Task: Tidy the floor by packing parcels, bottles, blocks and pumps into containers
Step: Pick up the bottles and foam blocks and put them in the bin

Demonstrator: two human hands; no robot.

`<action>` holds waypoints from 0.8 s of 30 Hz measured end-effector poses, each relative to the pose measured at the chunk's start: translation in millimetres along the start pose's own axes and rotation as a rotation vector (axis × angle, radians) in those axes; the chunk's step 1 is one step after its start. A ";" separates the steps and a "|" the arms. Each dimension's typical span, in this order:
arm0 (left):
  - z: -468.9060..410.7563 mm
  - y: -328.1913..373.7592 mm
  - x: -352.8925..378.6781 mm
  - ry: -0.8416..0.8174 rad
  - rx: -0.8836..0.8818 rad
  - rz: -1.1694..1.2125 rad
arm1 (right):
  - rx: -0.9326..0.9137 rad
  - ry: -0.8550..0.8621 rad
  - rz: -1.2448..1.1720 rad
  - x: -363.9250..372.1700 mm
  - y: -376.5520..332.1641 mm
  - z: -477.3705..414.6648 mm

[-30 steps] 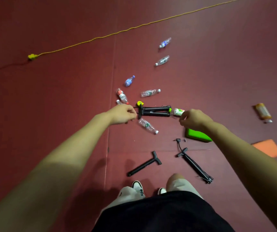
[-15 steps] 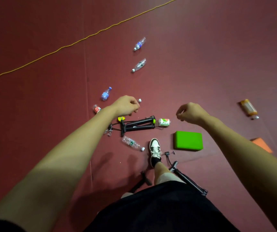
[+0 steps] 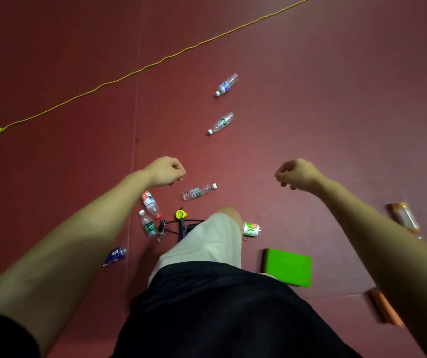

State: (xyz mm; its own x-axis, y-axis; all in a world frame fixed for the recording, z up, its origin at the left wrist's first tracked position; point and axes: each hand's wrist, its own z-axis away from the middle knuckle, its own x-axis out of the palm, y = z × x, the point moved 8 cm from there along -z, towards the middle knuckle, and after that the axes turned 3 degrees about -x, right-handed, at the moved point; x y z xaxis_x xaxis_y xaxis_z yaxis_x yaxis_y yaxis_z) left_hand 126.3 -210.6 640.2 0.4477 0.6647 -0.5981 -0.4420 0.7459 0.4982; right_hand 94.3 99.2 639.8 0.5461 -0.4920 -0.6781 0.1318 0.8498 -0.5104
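Both hands hang above the floor with fingers curled into the palm; the left hand and right hand hold nothing that shows. The main risk is underfoot. The raised knee hides most of the pump, whose hose and yellow gauge lie just at the knee's 10 o'clock, so a foot set down blind could snag the hose or crack the gauge. The red bottle and green bottle lie just beside that hose at 9, and the clear bottle lies at 12, lower in the picture than the hands. All three are round and on their sides, so a nudge would likely send one rolling. The blue bottle at 8 is half hidden by the left forearm and easy to miss. What looks like a can sits at 3, the green block lies flat at 4, the orange block beyond it is partly hidden by the right forearm, and the orange packet is at 2. Two far bottles lie well apart at 12. No container is in view, so each item must be carried out of frame. Bare floor opens wide from 1 to 2 and at 10, up to the yellow cord, a likely trip line crossing the far floor.
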 end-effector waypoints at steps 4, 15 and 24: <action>-54.9 30.3 -12.7 -0.015 -0.025 0.048 | -0.019 -0.018 -0.019 -30.9 -2.3 -55.6; -293.9 206.2 -60.9 -0.121 0.017 0.195 | 0.030 -0.052 0.044 -170.7 2.0 -300.7; -397.5 263.8 -120.4 -0.107 -0.073 0.270 | -0.012 -0.100 0.116 -255.4 -30.6 -442.8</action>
State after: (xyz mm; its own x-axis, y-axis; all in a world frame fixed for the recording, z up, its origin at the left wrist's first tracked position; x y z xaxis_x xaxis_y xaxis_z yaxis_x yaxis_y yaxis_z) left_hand -353.2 -110.3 594.1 0.3836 0.8422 -0.3788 -0.6094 0.5390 0.5814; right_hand -415.6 115.1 594.5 0.6368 -0.3684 -0.6773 0.0533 0.8974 -0.4380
